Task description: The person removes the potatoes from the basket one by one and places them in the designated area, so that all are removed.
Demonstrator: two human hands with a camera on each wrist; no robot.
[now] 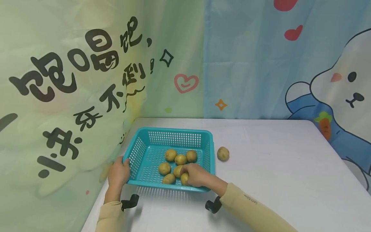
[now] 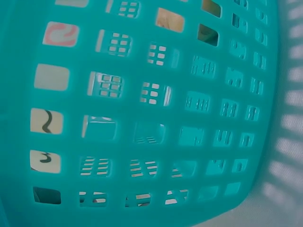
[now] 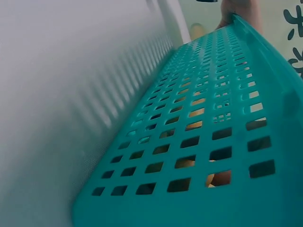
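Observation:
A turquoise plastic basket with lattice walls stands on the table, with several potatoes lying loose in its middle and right part. My left hand grips the basket's left rim near the front corner. Over the front wall reaches my right hand, its curled fingers around a potato inside the basket; the palm side is hidden. Just outside the basket's right wall lies a single potato. In the right wrist view, the basket's front wall covers most of the right hand's work.
The white table extends to the right of the basket. A printed curtain hangs behind and along the left side. Black wrist mounts sit at both forearms, close to the basket's front wall.

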